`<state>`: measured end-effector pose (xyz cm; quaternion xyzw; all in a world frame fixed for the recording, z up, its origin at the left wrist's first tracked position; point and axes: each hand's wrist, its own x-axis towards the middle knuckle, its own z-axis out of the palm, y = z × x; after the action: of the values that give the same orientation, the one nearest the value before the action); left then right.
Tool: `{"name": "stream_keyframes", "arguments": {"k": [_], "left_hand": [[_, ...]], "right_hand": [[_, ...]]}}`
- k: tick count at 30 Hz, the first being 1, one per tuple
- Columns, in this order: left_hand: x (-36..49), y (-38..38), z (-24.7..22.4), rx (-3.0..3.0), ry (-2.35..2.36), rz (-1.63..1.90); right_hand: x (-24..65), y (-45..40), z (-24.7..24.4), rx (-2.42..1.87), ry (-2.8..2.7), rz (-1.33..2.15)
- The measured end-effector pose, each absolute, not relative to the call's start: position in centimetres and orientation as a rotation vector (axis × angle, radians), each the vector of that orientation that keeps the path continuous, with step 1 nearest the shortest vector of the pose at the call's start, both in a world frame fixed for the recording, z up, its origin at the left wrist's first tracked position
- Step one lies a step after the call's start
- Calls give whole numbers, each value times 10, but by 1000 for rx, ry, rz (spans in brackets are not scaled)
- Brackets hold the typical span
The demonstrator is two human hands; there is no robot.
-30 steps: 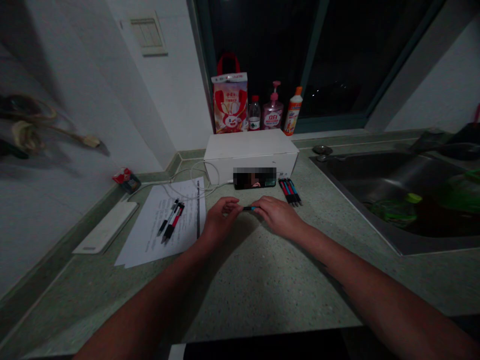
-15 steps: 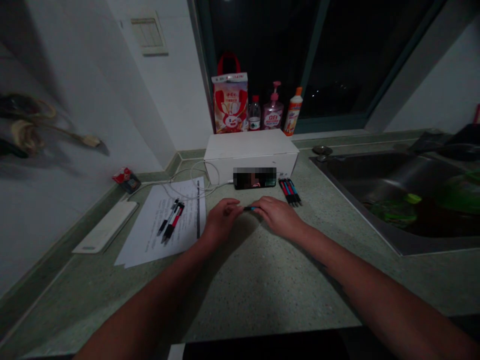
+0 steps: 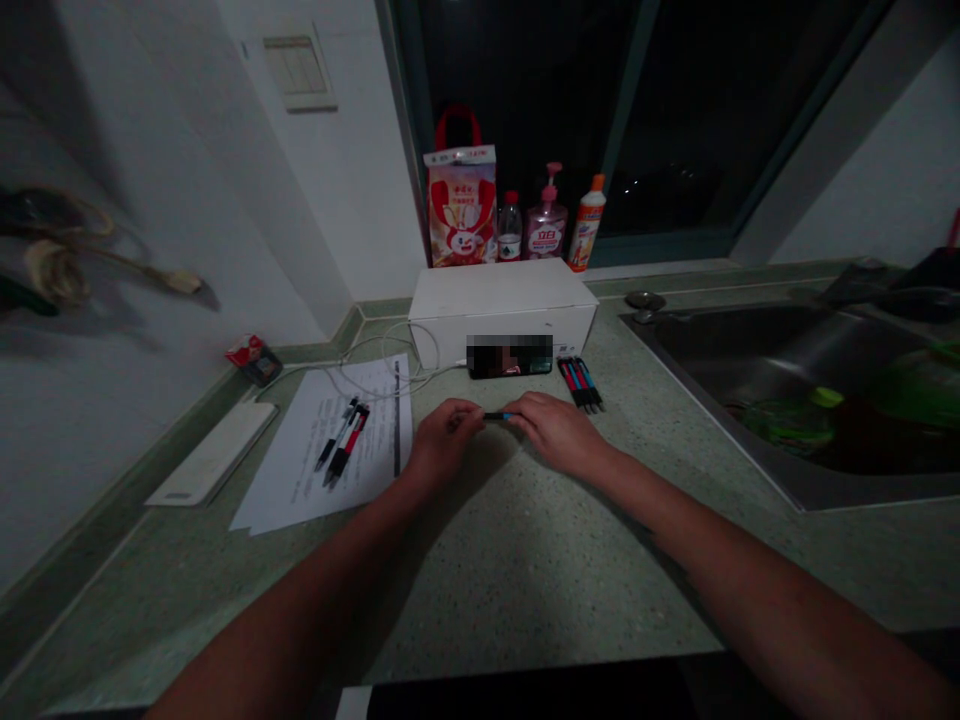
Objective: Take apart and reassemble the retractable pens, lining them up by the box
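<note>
Between my two hands lies a black and blue pen [image 3: 496, 416], held level just above the counter. My left hand [image 3: 448, 437] pinches its dark end, and the fingers of my right hand [image 3: 556, 432] are closed on its blue end. Several red, blue and black pens [image 3: 580, 384] lie side by side beyond my right hand. To the left, a few loose pens and pen parts [image 3: 345, 445] in red, black and clear rest on printed paper sheets [image 3: 289, 470]. A phone [image 3: 510, 360] leans on its side against a white box [image 3: 504, 290].
A white cable [image 3: 360, 368] runs from the phone past the papers to the left wall. A white board-like item [image 3: 214, 455] lies by that wall. Bottles [image 3: 546, 228] and a red-handled bag [image 3: 461, 208] stand behind the box. A steel sink [image 3: 750, 460] is on the right.
More of the pen's dark section shows between my hands, as my left fingers have shifted slightly left. The other things stay where they were.
</note>
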<state>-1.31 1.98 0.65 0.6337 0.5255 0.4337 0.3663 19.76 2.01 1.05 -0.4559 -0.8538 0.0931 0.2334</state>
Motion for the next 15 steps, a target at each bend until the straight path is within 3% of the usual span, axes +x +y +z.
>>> {"name": "stream_keyframes", "arguments": {"k": [15], "left_hand": [[-16,20,7,1817,1393,1162]], "right_hand": [[198,22,9,-1237,-2273,459]]}}
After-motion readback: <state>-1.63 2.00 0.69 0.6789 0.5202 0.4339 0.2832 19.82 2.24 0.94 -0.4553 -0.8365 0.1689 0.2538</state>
